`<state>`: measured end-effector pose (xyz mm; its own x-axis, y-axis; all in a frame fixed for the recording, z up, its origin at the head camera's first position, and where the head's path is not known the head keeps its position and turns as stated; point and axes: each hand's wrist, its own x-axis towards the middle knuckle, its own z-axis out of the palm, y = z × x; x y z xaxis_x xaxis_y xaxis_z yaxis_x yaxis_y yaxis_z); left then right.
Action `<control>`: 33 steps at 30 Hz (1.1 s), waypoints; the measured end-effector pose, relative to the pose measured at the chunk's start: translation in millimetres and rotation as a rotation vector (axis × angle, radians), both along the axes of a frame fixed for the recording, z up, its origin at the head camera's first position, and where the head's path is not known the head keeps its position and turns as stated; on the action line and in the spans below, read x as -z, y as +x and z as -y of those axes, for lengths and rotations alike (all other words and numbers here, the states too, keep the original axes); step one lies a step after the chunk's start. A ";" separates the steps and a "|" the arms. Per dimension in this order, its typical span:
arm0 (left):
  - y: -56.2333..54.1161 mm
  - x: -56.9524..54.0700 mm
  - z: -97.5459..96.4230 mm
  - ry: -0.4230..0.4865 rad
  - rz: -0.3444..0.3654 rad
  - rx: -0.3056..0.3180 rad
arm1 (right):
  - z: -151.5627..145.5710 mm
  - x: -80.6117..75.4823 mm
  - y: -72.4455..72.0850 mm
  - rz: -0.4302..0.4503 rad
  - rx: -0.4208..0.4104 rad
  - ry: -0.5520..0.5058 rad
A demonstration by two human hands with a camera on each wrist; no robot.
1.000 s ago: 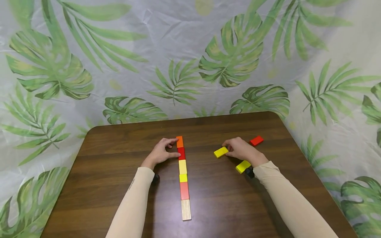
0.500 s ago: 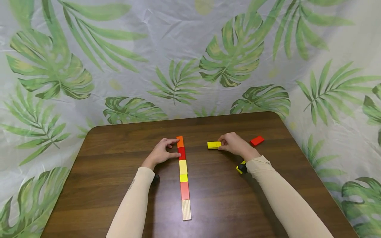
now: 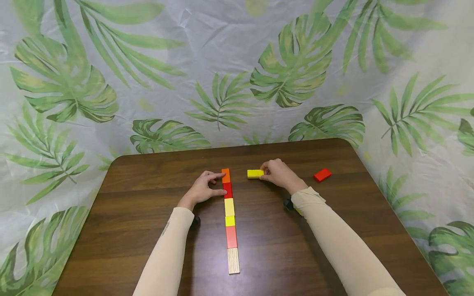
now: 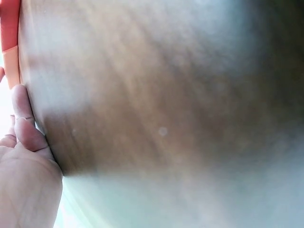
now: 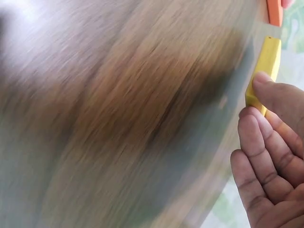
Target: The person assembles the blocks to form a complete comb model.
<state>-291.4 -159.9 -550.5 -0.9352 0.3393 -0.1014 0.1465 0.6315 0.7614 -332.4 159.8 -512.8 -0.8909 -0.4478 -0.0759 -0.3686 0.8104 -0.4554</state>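
Note:
A straight row of flat blocks lies on the brown table, orange (image 3: 226,176) at its far end, then red (image 3: 228,191). My left hand (image 3: 201,190) is beside the row, its index finger at the orange block and its thumb at the red one. To the right of the row, my right hand (image 3: 280,176) pinches a yellow block (image 3: 253,174) by its right end, between thumb and fingers. In the right wrist view that yellow block (image 5: 269,54) points toward the orange block (image 5: 274,12), with a gap between them.
The row continues toward me with pale yellow (image 3: 229,206), small yellow (image 3: 230,221), coral (image 3: 231,237) and striped wood (image 3: 233,261) blocks. A loose red block (image 3: 322,174) lies at the right. Another yellow block is mostly hidden under the right wrist. A leaf-print cloth (image 3: 222,61) hangs behind the table.
My right hand has carried the yellow block left and away from me, turning it sideways, closer to the row's far end. My left hand has stayed in place.

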 end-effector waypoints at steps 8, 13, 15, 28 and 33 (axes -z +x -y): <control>-1.4 1.7 0.3 -0.013 0.011 -0.010 | 25.1 1.8 -8.1 0.004 0.020 0.020; -0.5 1.5 0.4 -0.008 0.023 -0.015 | 38.9 2.5 -12.1 0.005 0.029 0.024; -0.4 1.3 0.3 -0.004 0.027 -0.016 | 43.5 2.5 -13.8 0.005 0.032 0.029; -1.3 0.6 -1.2 -0.009 0.026 -0.017 | 65.0 5.7 -17.4 0.020 0.062 0.062; -1.3 0.6 -0.7 -0.013 0.026 -0.012 | 70.7 7.7 -17.4 -0.011 0.054 0.062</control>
